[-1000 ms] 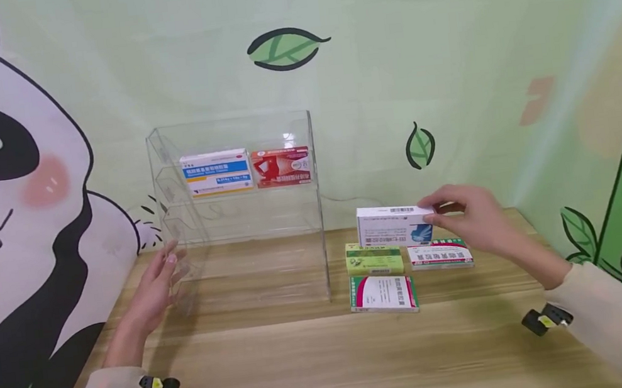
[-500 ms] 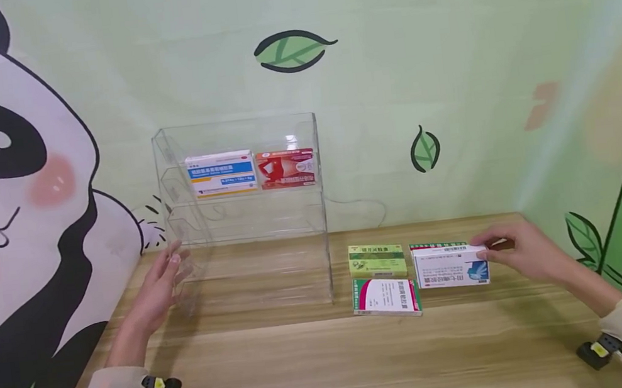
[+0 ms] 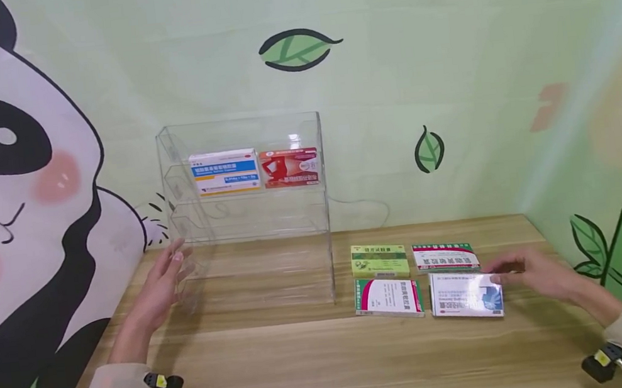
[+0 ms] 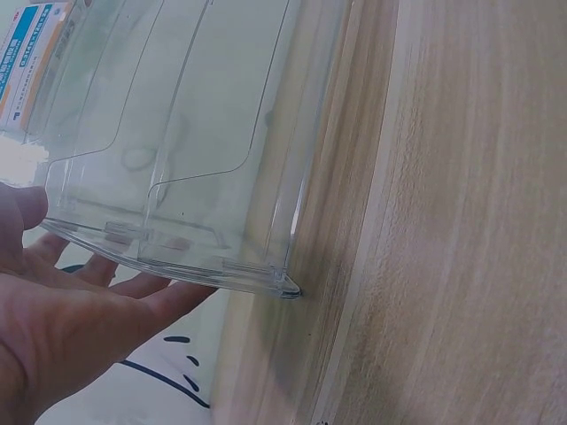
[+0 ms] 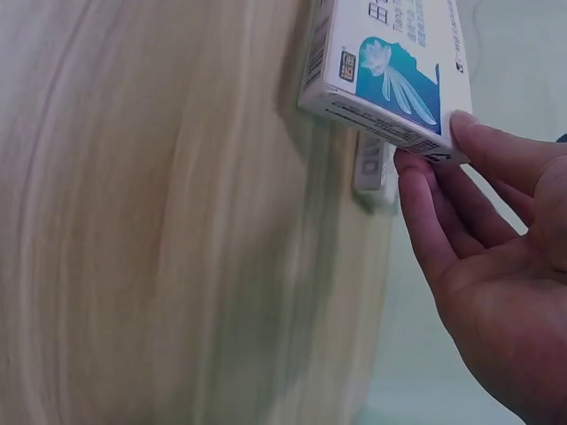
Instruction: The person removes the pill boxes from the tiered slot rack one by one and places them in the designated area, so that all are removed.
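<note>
A white and blue medicine box (image 3: 466, 294) lies flat on the wooden table (image 3: 306, 365) at the right. My right hand (image 3: 530, 272) holds its right end with thumb and fingertips. In the right wrist view the box (image 5: 390, 62) is pinched at its end by that hand (image 5: 496, 257). My left hand (image 3: 164, 285) rests with straight fingers against the left wall of a clear tiered acrylic rack (image 3: 246, 226). The left wrist view shows the same palm (image 4: 71, 319) flat against the rack (image 4: 195, 133).
The rack's top tier holds a blue and white box (image 3: 225, 173) and a red box (image 3: 289, 168). On the table lie a green box (image 3: 379, 261), a white box with a green stripe (image 3: 445, 256) and a pink-edged white box (image 3: 388, 297). A painted wall stands behind.
My right hand carried the white and blue box from above the green box down and to the right, laying it flat near the front. The left hand stayed at the rack.
</note>
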